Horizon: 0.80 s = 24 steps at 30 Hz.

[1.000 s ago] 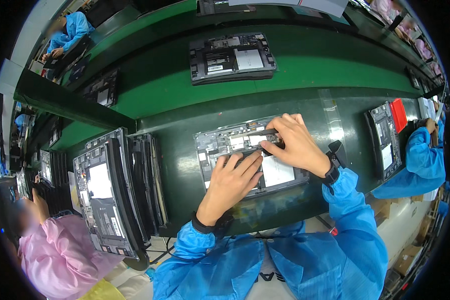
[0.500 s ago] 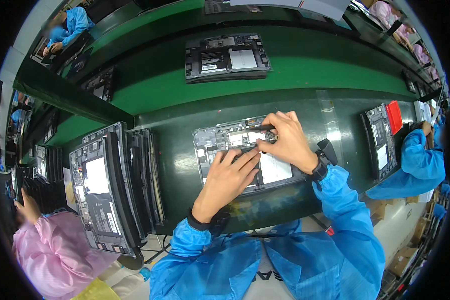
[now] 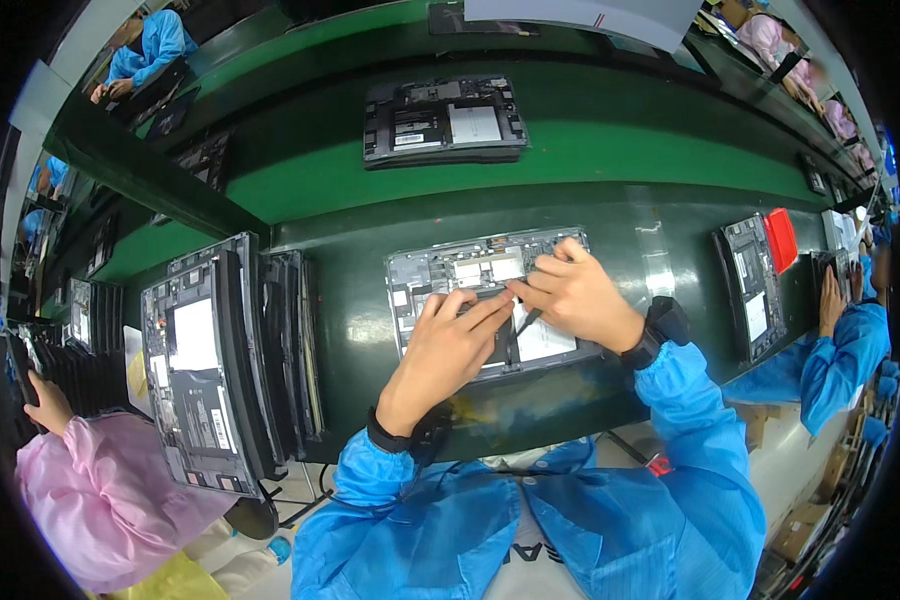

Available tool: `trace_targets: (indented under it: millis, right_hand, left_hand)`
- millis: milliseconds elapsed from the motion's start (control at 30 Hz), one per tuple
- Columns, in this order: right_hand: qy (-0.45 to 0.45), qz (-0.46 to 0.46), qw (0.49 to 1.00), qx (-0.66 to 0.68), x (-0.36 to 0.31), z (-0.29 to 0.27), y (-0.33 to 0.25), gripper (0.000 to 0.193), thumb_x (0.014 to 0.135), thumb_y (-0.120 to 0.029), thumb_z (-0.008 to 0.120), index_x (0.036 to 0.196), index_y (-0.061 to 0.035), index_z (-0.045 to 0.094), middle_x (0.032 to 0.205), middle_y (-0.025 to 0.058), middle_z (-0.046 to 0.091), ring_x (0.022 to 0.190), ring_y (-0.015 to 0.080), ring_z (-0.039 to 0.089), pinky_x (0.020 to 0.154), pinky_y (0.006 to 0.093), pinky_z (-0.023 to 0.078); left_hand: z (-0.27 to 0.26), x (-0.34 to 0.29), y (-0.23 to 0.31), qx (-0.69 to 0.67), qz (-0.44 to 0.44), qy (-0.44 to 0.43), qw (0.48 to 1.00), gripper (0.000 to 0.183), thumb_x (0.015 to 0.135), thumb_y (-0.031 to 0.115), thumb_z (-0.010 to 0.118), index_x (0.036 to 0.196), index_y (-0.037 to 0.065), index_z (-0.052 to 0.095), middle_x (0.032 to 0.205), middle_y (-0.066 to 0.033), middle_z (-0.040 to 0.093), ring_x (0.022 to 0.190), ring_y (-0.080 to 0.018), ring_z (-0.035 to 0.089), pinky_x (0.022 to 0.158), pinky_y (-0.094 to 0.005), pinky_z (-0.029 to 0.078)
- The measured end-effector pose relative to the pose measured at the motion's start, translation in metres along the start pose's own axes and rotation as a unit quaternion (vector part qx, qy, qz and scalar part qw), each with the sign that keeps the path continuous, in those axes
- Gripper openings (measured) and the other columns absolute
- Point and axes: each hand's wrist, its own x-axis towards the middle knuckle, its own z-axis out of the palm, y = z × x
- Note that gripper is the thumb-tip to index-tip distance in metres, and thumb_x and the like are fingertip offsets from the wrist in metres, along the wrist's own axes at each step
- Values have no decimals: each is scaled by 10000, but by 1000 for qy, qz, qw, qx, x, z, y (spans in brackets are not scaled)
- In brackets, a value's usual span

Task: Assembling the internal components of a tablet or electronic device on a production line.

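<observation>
An uncased tablet-like device (image 3: 420, 275), with its circuit board and a white-labelled battery area exposed, lies on the dark green bench in front of me. My left hand (image 3: 436, 358) rests over its middle, fingers stretched out, fingertips touching the inner parts. From the right, my right hand (image 3: 588, 308) is closed around a slim black tool (image 3: 529, 321), which shows below the fingers over the white area. Both hands' fingertips meet near the device's centre. What lies under them is hidden, and the tool's exact kind cannot be made out.
Similar devices stand stacked on edge (image 3: 195, 365) at my left. Another pile (image 3: 445, 125) lies on the far green shelf. One more device (image 3: 752, 285) sits at the right beside a red tray (image 3: 782, 240). Co-workers in pink (image 3: 110, 490) and blue (image 3: 845, 350) flank me.
My right hand has turned, and the black tool has swung from the upper part of the board to pointing down over the white area. My left hand stays nearly in place.
</observation>
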Motion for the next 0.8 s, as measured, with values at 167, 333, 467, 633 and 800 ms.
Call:
trace_targets:
  millis: [167,333,467,633,800]
  right_hand:
    - [-27,86,996,-10,0,-27,-38,588,770,-200,782,1316,-4,684,880,23,574,895,212,579,828,380,449]
    - [-92,113,987,69,-39,-64,-135,515,927,-208,709,1340,87,621,892,74,547,886,234,582,772,353,504]
    - [-68,133,974,172,-68,-58,-176,427,919,-175,763,1274,46,676,874,61,626,787,207,622,673,320,525]
    - [54,295,798,523,-96,-29,-186,293,834,-120,897,1075,-13,768,926,85,771,737,151,709,632,284,547]
    - [62,401,766,498,-87,2,-210,175,857,-16,858,992,16,752,907,83,764,747,118,704,655,270,542]
  left_hand:
    - [-6,-19,39,7,-1,104,995,363,863,135,788,1217,72,741,1183,-32,689,1014,-242,601,855,-401,470]
    - [0,-91,68,63,22,103,993,386,796,144,833,1177,118,779,975,8,653,836,-189,593,722,-359,454]
    - [6,-127,77,33,23,106,994,388,723,118,820,1111,131,805,915,11,637,804,-184,586,711,-350,460]
    - [21,-142,79,-102,11,129,986,319,723,148,856,1035,116,794,894,-1,646,808,-205,614,726,-366,476]
    - [38,-149,72,-48,-34,99,993,444,765,238,880,1170,113,749,1074,-33,670,972,-249,631,832,-406,485]
